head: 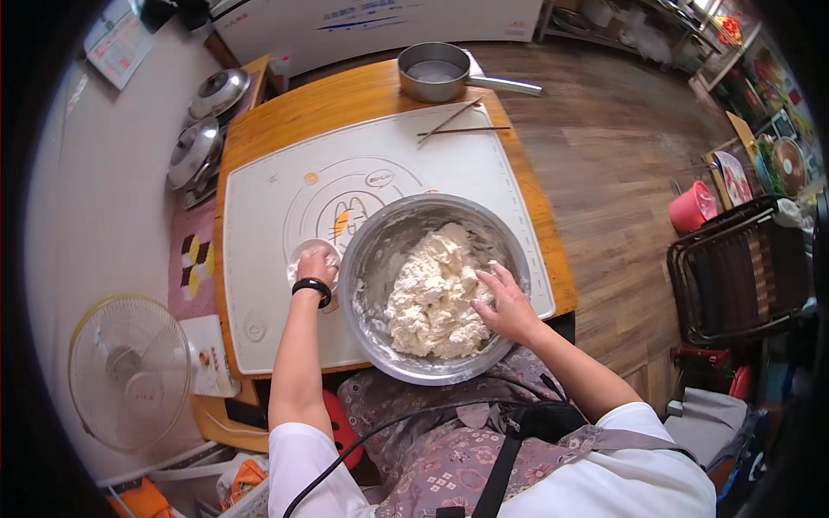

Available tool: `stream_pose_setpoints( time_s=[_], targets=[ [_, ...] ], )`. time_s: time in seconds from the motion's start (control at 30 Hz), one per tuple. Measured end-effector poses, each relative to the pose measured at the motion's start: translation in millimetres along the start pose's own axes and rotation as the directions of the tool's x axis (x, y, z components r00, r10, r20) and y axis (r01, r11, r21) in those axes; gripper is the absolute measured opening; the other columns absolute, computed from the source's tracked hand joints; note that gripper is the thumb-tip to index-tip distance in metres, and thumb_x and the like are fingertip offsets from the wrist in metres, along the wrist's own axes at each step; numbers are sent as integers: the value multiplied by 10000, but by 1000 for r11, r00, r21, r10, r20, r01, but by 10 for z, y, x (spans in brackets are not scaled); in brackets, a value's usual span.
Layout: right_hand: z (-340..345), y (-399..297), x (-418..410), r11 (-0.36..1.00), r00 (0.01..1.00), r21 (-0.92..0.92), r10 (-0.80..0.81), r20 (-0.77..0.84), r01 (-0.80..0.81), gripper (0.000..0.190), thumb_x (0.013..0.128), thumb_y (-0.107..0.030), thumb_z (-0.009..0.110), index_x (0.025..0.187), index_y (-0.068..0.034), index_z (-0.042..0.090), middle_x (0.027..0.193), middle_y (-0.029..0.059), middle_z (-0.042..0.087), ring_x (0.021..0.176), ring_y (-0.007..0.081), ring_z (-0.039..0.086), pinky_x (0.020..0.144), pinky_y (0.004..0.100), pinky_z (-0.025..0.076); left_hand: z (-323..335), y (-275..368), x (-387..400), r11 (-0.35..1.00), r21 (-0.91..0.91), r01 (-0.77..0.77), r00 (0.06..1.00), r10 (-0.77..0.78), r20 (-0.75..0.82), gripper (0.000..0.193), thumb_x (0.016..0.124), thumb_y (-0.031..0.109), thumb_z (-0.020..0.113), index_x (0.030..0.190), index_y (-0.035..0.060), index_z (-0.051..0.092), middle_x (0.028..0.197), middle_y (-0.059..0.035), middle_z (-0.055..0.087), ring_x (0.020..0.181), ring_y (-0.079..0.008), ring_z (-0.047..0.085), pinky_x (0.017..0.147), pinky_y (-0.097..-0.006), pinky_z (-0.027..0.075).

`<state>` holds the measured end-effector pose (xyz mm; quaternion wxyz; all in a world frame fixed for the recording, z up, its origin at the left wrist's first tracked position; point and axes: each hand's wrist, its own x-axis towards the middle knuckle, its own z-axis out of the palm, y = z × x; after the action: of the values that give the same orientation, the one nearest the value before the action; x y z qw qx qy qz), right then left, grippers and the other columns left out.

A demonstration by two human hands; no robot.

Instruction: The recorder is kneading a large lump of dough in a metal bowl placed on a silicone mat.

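A large stainless steel bowl (pixel 375 226) holds a rough, lumpy mass of pale dough (pixel 434 294). My right hand (pixel 507 303) is over the dough's right side inside the bowl, fingers spread, with bits of dough stuck to the fingertips. Left of the big bowl, my left hand (pixel 316 265) reaches into a small white bowl (pixel 297 259) of what looks like flour. Its fingertips are down in the white powder, so their grip is not clear. A black band circles that wrist. Both bowls rest by a printed white kneading mat (pixel 272 213).
A steel saucepan (pixel 434 71) stands at the far edge of the wooden table (pixel 324 97), its handle pointing right. Two chopsticks (pixel 463 129) lie crossed on the mat's far right corner. Lidded pans (pixel 194 152) and a fan (pixel 129 375) stand at left, a folded chair (pixel 732 272) at right.
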<state>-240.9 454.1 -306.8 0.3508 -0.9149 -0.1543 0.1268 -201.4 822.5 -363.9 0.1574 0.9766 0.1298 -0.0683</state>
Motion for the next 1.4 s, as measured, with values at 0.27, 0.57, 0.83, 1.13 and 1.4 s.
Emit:
stream_pose_setpoints(
  time_s=[0.27,0.57,0.83,1.13,1.4],
  targets=[
    [19,161,29,980,999,197,37,2,-36,441,764,-238,572,1157,-70,463,1244,234,339,1149,364,367,937,383,332,-177,-137,16,858,-482,176,979,-202,-2,228,706,101,610,923,34,613,897,-131,614,781,-198,597,716,-299,471],
    [50,163,119,938,997,342,78,-21,-66,442,779,-265,557,1148,-37,477,1206,225,396,1145,337,382,955,360,313,325,1328,-75,749,-644,-156,955,282,97,370,749,10,455,1113,16,521,1016,-133,586,969,-218,544,862,-278,401],
    [334,398,693,898,945,324,325,-34,-297,601,769,-353,528,1169,75,395,1190,264,426,1117,327,425,930,350,342,106,1172,-292,908,-414,-61,880,245,407,437,852,208,455,1227,-2,371,1205,-189,454,1125,-280,435,939,-318,330],
    [301,94,1399,969,976,218,72,205,-118,481,681,-266,612,1095,-52,496,1029,180,554,944,317,537,813,349,428,331,1081,-548,857,-450,249,861,17,508,525,814,356,517,1143,-32,388,1100,-200,493,1034,-244,478,882,-319,353],
    [133,-101,188,749,756,-101,-646,110,655,298,641,-108,596,928,-84,519,912,95,521,877,279,520,752,376,440,340,1387,-434,845,-507,-169,894,348,282,449,820,293,521,1168,23,431,1151,-172,459,1049,-241,454,863,-329,379]
  ],
)
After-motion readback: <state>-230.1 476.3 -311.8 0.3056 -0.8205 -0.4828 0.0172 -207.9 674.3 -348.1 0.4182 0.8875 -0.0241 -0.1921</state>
